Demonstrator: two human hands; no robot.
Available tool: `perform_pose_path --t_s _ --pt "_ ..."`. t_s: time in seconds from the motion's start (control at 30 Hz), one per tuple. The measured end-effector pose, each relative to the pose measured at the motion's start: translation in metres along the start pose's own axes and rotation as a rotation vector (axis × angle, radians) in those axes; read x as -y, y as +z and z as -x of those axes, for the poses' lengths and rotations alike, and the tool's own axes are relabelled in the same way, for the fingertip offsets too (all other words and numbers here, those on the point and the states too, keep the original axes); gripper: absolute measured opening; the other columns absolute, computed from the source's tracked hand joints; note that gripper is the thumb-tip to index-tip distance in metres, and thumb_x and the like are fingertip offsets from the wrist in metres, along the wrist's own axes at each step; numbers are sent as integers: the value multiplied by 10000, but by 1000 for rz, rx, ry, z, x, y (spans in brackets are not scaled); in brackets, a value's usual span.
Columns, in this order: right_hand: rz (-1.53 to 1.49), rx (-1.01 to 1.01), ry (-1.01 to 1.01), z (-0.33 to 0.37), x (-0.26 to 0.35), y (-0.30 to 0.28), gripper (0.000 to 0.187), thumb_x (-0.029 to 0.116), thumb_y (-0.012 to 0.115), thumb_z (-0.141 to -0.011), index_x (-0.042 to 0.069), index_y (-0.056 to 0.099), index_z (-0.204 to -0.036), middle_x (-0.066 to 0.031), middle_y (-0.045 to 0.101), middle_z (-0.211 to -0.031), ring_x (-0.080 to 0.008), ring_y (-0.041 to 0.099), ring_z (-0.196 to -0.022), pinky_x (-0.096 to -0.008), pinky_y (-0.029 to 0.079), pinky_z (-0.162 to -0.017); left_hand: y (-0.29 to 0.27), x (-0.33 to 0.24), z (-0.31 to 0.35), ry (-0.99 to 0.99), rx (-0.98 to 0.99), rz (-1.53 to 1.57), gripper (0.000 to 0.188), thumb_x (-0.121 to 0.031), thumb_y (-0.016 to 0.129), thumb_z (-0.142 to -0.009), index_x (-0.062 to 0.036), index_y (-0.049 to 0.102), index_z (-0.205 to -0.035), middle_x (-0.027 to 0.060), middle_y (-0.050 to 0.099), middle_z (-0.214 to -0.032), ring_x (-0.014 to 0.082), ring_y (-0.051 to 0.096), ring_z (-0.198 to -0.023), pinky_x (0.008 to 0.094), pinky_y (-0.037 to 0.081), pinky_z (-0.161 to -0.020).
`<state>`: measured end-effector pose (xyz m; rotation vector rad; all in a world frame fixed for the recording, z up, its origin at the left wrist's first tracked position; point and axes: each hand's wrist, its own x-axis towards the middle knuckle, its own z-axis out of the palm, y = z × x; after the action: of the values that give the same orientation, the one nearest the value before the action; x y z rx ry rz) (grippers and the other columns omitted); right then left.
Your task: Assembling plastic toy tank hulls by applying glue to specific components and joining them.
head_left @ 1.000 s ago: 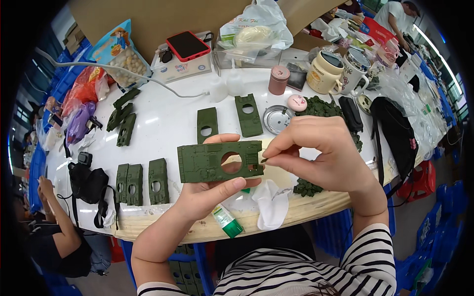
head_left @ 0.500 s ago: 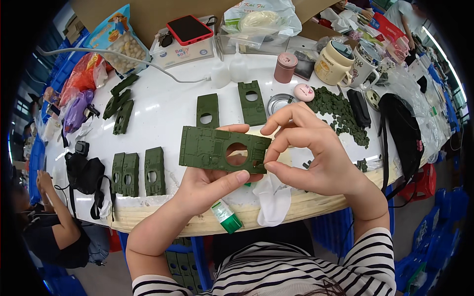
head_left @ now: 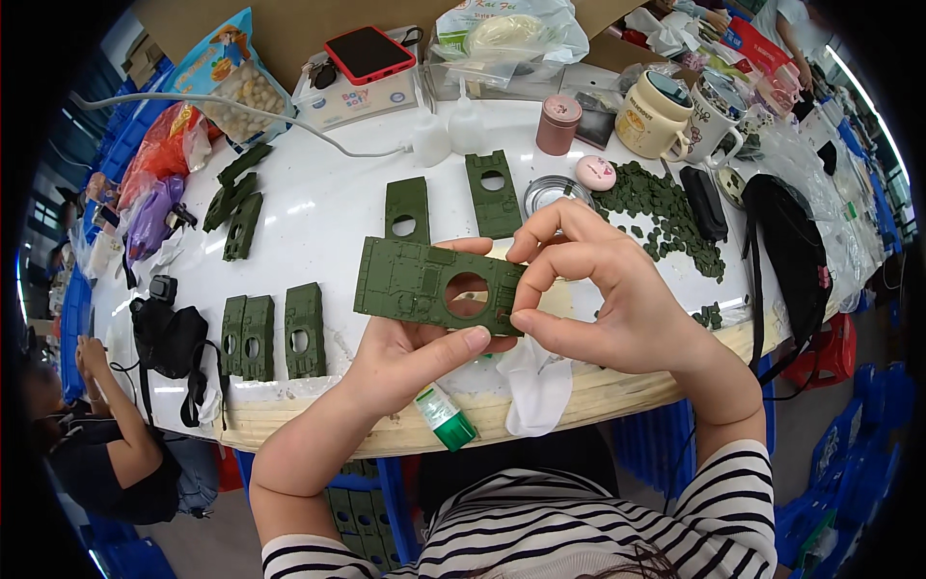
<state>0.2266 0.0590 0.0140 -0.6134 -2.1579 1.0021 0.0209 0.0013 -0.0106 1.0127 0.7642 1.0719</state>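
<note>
My left hand point(head_left: 410, 367) grips a dark green plastic model tank hull point(head_left: 405, 276) from below, thumb along its near edge. The hull is held level above the table and has a big round hole and moulded detail on top. At its right end, my right hand point(head_left: 617, 299) has thumb and forefinger bent together against the edge. Whatever lies between those fingertips is too small or hidden to make out. Two similar hulls lie just beyond, a left one point(head_left: 406, 198) partly covered by the held hull and a right one point(head_left: 493, 217).
More green hulls point(head_left: 304, 343) lie at left. Small green pieces point(head_left: 666, 217) are heaped at right, near a round metal tin point(head_left: 555, 190) and mugs point(head_left: 653, 116). A green-capped glue stick point(head_left: 446, 420) and white cloth point(head_left: 537, 391) are at the front edge. Two white bottles point(head_left: 467, 130) stand behind.
The held hull has shifted slightly right and tilted, its right end lower. My right fingertips stay close at that end and now overlap its edge more.
</note>
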Motion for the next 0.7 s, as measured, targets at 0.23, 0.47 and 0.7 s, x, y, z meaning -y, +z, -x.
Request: perform_pose_path --t_s 0.23,0.47,0.7 --pt "3 9 -14 0 0 0 85 101 711 -728 64 634 -729 -68 542 -977 -225 522 -957 -333 418 -842 1 0 0 2 2 4 715 -78 638 -782 -6 288 -1402 159 521 -1242 271 564 -1144 442 537 -912" --pt "7 11 -10 0 0 0 87 85 708 -719 56 626 -726 -71 541 -968 -223 527 -950 -328 428 -828 1 0 0 10 7 -10 704 -62 627 -784 2 290 -1398 165 521 -1232 272 569 -1133 430 543 -906" --pt "31 26 -15 0 2 -1 114 61 730 -695 57 624 -737 -70 531 -973 -194 534 -944 -305 423 -839 -1 3 1 44 31 -28 686 -38 623 -808 9 280 -1400 169 518 -1231 277 568 -1131 422 541 -908"
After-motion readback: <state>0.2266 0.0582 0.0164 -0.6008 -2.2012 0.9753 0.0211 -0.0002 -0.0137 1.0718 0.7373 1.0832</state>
